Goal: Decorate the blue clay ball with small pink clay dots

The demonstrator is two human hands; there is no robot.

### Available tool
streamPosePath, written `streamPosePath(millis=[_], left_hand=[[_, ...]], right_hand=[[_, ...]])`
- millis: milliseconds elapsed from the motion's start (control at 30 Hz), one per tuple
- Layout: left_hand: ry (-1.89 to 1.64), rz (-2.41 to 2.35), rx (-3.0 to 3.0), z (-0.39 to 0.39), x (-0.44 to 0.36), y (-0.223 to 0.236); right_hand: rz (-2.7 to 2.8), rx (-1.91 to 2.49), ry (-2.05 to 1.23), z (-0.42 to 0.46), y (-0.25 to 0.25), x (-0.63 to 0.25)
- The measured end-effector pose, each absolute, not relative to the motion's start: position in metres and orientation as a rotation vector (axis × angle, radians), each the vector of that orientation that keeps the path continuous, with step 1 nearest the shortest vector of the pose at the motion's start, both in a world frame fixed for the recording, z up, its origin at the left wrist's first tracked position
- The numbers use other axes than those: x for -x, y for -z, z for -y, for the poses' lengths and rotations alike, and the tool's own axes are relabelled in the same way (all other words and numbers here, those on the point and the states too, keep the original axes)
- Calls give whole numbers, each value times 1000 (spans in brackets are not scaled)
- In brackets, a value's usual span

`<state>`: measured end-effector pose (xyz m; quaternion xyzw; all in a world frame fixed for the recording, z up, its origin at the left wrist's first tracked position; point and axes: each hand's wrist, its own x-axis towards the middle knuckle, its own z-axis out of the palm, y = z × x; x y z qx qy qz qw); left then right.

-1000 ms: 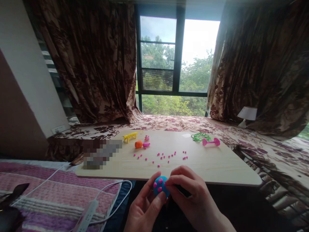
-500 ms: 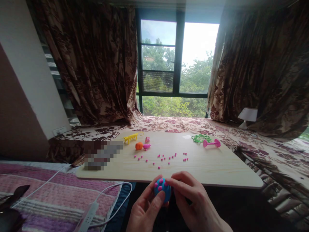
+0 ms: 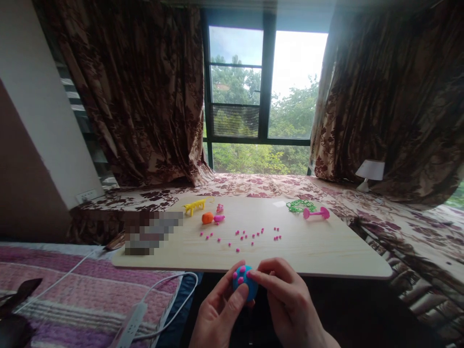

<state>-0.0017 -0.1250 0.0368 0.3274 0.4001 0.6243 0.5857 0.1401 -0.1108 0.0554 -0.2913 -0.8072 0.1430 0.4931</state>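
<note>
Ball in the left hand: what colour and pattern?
The ball is blue with pink spots, clearest in the head view.

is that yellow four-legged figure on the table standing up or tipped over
Upright: the yellow figure stands on its legs, body raised above the table.

Pink-dotted blue ball (image 3: 250, 289) in fingers (image 3: 237, 300)

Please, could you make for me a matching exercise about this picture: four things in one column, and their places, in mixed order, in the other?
Things:
1. blue ball with pink spots
2. yellow animal figure
3. pink dumbbell-shaped piece
4. table lamp

Places:
A. next to the green cord
B. beside the right-hand curtain
C. in the left hand
D. behind the orange lump

Right pairs: 1-C, 2-D, 3-A, 4-B
</note>
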Motion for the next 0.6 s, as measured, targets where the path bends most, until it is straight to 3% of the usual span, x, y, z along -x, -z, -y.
streamPosePath(millis=[233, 400, 600], left_hand=[[-1440, -892, -740, 124, -3, -37], [-1446, -904, -610, 113, -1, -29], [-1464, -962, -561, 105, 6, -14]], right_hand=[[1811, 770, -475, 95, -55, -155], [1877, 1233, -106, 34, -57, -198], [2129, 1409, 46, -22, -48, -207]])
